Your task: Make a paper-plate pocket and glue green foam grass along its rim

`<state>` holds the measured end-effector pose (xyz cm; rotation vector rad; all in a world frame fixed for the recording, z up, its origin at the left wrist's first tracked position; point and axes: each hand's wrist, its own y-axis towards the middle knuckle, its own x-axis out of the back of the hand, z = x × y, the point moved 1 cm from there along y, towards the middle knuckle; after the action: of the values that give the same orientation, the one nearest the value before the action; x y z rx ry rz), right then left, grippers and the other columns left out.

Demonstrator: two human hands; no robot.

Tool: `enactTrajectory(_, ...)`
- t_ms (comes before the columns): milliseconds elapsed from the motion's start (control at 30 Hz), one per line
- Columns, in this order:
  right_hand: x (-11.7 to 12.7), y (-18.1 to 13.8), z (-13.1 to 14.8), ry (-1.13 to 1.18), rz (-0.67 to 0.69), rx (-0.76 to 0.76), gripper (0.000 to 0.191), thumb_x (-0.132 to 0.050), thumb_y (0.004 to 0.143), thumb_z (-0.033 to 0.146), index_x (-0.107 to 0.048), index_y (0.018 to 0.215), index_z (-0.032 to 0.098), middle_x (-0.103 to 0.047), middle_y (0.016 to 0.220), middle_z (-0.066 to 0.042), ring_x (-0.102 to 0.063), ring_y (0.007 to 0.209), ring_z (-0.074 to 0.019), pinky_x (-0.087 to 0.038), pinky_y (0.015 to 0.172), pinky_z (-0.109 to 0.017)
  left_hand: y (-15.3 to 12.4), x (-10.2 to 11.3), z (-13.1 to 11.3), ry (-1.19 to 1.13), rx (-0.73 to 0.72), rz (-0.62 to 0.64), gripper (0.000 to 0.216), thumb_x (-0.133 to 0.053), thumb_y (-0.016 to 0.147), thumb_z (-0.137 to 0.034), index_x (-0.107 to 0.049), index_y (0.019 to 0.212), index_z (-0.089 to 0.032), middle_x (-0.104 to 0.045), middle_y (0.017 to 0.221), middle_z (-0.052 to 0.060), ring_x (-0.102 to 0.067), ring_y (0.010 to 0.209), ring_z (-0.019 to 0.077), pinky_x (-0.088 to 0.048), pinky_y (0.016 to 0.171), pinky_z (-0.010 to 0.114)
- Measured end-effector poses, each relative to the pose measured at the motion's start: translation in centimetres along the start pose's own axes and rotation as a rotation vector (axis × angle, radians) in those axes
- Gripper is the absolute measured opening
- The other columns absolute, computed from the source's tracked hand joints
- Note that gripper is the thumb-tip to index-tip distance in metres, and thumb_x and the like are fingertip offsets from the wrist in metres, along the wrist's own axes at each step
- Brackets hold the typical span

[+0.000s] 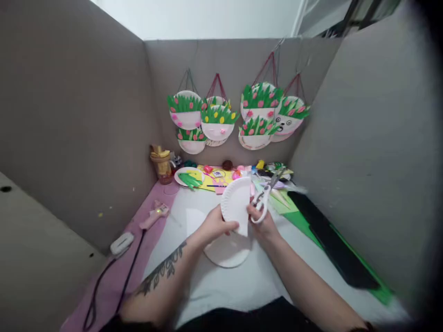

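1. Above the bench [256,281], my left hand [221,223] pinches one white half-round paper plate [235,205].
2. My right hand [265,226] curls around one pair of white-handled metal scissors [265,206].
3. Below, I count one white round-edged plate [228,253].

No legible text, labels, brands, numbers or signs on anything in view.

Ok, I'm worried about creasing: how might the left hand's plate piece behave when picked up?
Pinched at its edge by the left hand, the plate piece is probably light. It isn't drooping, so likely stiff. Its crimped rim might crease if squeezed.
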<state>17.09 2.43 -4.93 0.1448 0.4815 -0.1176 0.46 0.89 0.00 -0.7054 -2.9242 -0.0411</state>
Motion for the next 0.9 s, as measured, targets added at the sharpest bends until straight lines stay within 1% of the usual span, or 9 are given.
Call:
enactTrajectory(133, 0.2, 0.5, 1.2, -0.022, -0.127, -0.011, 0.031, -0.076, 0.056, 0.027, -0.059, 0.080, 0.020, -0.056, 0.061, 0.005, -0.050, 0.051, -0.0098, -0.037, 0.047, -0.022, 0.2, -0.1, 0.7, -0.027, -0.003, 0.008, 0.057, -0.069, 0.063, -0.018, -0.053, 0.117, -0.012, -0.064, 0.096, 0.010, -0.060, 0.070, 0.0159, -0.048, 0.046, 0.020)
enactTrajectory(233, 0.2, 0.7, 1.7, -0.064, -0.145, -0.025, 0.030, -0.075, 0.053, 0.025, -0.056, 0.075, 0.018, -0.052, 0.056, 0.007, -0.044, 0.046, -0.0078, -0.031, 0.043, -0.020, 0.3, -0.5, 1.0, -0.041, 0.001, 0.011, 0.060, -0.071, 0.062, -0.020, -0.052, 0.118, -0.012, -0.064, 0.096, 0.010, -0.060, 0.070, 0.0160, -0.047, 0.047, 0.021)
enactTrajectory(300, 0.3, 0.8, 1.8, -0.139, -0.159, -0.012, 0.028, -0.073, 0.052, 0.023, -0.055, 0.073, 0.018, -0.051, 0.055, 0.007, -0.042, 0.046, -0.0077, -0.030, 0.043, -0.020, 0.4, -0.3, 1.0, -0.021, -0.016, 0.061, 0.060, -0.069, 0.066, -0.026, -0.050, 0.121, -0.014, -0.064, 0.098, 0.010, -0.061, 0.071, 0.0170, -0.048, 0.049, 0.022)
enactTrajectory(400, 0.7, 1.2, 1.7, -0.285, -0.211, 0.018, 0.026, -0.070, 0.051, 0.021, -0.055, 0.072, 0.018, -0.052, 0.054, 0.006, -0.043, 0.047, -0.0087, -0.031, 0.044, -0.021, 0.5, 1.7, 1.2, 0.201, -0.065, 0.162, 0.052, -0.062, 0.075, -0.037, -0.050, 0.121, -0.017, -0.065, 0.101, 0.010, -0.063, 0.081, 0.0201, -0.050, 0.063, 0.027)
enactTrajectory(467, 1.2, 1.6, 1.5, -0.365, -0.248, 0.019, 0.025, -0.068, 0.051, 0.021, -0.055, 0.072, 0.017, -0.053, 0.055, 0.006, -0.044, 0.049, -0.0096, -0.032, 0.046, -0.022, 0.7, 4.3, 1.4, 0.527, -0.071, 0.100, 0.051, -0.063, 0.074, -0.042, -0.054, 0.118, -0.019, -0.065, 0.105, 0.010, -0.061, 0.094, 0.0239, -0.048, 0.078, 0.033)
enactTrajectory(533, 1.7, 2.0, 1.2, -0.427, -0.273, 0.011, 0.025, -0.066, 0.051, 0.022, -0.056, 0.073, 0.017, -0.054, 0.055, 0.005, -0.045, 0.049, -0.0105, -0.033, 0.046, -0.023, 0.9, 7.2, 1.9, 0.887, 0.018, -0.032, 0.058, -0.071, 0.064, -0.039, -0.056, 0.117, -0.019, -0.061, 0.116, 0.014, -0.054, 0.109, 0.0312, -0.043, 0.089, 0.038)
enactTrajectory(600, 2.2, 2.3, 0.8, -0.464, -0.273, -0.014, 0.025, -0.065, 0.052, 0.022, -0.056, 0.075, 0.017, -0.053, 0.054, 0.005, -0.045, 0.048, -0.0106, -0.033, 0.046, -0.023, 1.0, 9.4, 2.4, 1.091, 0.176, 0.023, 0.064, -0.074, 0.056, -0.040, -0.058, 0.115, -0.020, -0.058, 0.119, 0.015, -0.051, 0.112, 0.0355, -0.040, 0.093, 0.042)
enactTrajectory(700, 2.6, 2.6, 0.3, -0.478, -0.255, -0.066, 0.026, -0.063, 0.052, 0.022, -0.056, 0.076, 0.017, -0.051, 0.051, 0.006, -0.044, 0.046, -0.0105, -0.033, 0.044, -0.022, 1.0, 10.7, 2.9, 1.144, 0.229, 0.199, 0.068, -0.072, 0.056, -0.038, -0.056, 0.120, -0.022, -0.056, 0.119, 0.012, -0.051, 0.111, 0.0324, -0.041, 0.093, 0.039)
enactTrajectory(900, 2.8, 2.7, -0.6, -0.504, -0.181, -0.116, 0.028, -0.061, 0.052, 0.022, -0.057, 0.079, 0.017, -0.053, 0.051, 0.005, -0.048, 0.045, -0.0127, -0.036, 0.043, -0.023, 1.2, 10.3, 3.1, 1.174, 0.202, 0.201, 0.063, -0.073, 0.053, -0.035, -0.059, 0.114, -0.025, -0.054, 0.116, 0.010, -0.050, 0.112, 0.0304, -0.043, 0.090, 0.036)
